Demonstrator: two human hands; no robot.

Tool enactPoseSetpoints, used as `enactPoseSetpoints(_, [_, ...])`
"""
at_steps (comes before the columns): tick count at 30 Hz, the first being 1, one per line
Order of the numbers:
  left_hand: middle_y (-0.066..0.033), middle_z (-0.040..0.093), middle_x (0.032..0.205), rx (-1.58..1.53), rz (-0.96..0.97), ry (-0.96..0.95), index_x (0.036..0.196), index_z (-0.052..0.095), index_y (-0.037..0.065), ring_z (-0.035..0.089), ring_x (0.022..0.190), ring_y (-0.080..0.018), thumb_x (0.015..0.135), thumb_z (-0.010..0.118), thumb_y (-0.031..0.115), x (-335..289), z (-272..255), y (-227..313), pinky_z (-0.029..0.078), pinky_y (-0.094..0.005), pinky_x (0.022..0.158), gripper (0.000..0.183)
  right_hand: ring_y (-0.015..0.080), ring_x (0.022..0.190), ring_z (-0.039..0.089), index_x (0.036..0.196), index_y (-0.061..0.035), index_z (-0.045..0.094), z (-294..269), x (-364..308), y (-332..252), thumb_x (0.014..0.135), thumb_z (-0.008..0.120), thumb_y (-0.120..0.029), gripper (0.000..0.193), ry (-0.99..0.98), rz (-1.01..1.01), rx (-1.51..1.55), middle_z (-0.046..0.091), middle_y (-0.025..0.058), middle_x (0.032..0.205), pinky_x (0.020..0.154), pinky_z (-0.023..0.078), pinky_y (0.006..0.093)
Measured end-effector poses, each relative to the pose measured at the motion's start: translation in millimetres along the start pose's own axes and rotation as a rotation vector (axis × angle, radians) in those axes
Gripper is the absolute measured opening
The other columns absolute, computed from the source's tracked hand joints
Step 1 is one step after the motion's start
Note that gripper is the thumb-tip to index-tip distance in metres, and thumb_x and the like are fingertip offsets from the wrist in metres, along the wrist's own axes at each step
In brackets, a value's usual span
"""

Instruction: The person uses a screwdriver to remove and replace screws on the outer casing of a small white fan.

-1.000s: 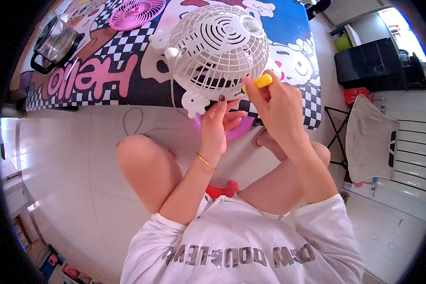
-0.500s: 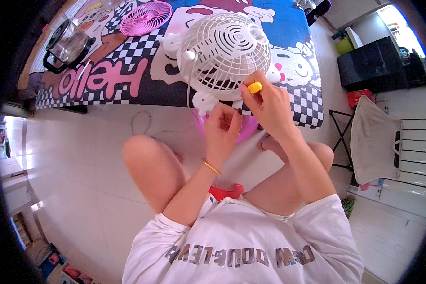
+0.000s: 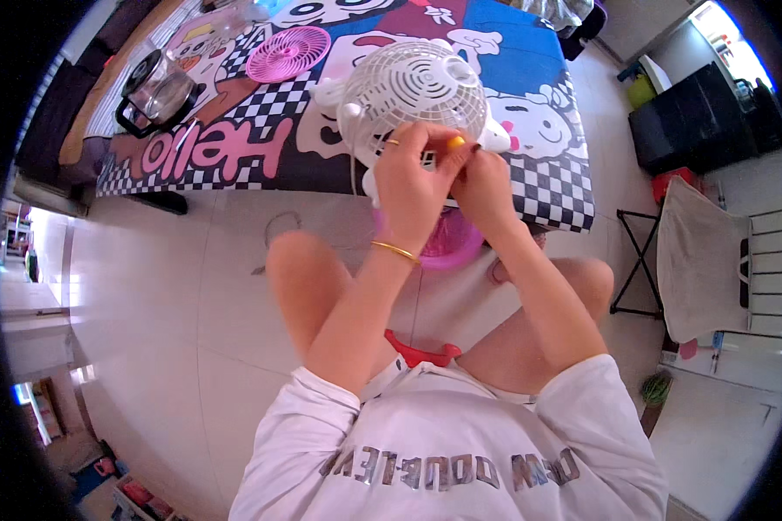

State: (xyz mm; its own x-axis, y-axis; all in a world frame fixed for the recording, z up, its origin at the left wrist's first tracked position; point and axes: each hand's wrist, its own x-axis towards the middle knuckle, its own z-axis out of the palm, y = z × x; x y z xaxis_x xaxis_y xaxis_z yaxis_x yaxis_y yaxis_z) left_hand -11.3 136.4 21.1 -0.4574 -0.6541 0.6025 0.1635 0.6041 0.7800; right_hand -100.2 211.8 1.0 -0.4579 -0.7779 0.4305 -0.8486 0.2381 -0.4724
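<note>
A white fan [image 3: 426, 74] with a slotted rear cage lies near the table's front edge, its back facing up. My left hand [image 3: 413, 178] is in front of it, thumb and index finger closed around a small yellow rounded piece [image 3: 456, 141] like the end of a tool handle. Pressed against that thumb is my right hand [image 3: 488, 187], its fingers curled; what they hold is hidden. A pink round fan grille [image 3: 288, 54] rests to the fan's left. Below my hands, at the table edge, is a pink-purple basin [image 3: 460, 252].
A glass jug with a black handle [image 3: 163, 91] stands on the left of the patterned tablecloth [image 3: 547, 187]. To the right are a folding chair with beige cloth [image 3: 699, 260] and a black cabinet [image 3: 682, 117]. Something red [image 3: 421, 352] lies between my legs.
My hands have come together in front of the fan. The yellow piece, in my right hand before, now sits between my left fingertips. My view has shifted slightly.
</note>
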Motion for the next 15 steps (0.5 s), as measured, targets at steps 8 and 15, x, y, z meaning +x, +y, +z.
enactPoseSetpoints(8, [-0.0062,0.059,0.073,0.120,0.073,-0.114,0.075,0.060,0.004,0.059,0.066,-0.0195,0.072,0.069,0.012,11.8,-9.6,5.0,0.045,-0.0290,0.060,0.013,0.0326,0.068,0.060,0.094,-0.0045,0.054,-31.0,14.7,9.0,0.078,0.062,-0.020,0.024,-0.216,0.014,0.313,0.061,0.0161,0.072,0.059,0.045,0.0379])
enactPoseSetpoints(15, [-0.0104,0.063,0.082,0.022,0.083,-0.281,0.092,0.063,0.004,0.061,0.073,-0.0214,0.076,0.063,0.007,16.8,-10.8,5.8,0.047,-0.0290,0.066,0.017,0.0132,0.064,0.054,0.101,-0.0035,0.054,-43.9,26.3,20.2,0.080,0.062,-0.012,0.025,-0.283,-0.067,0.605,0.061,0.0060,0.073,0.060,0.044,0.0277])
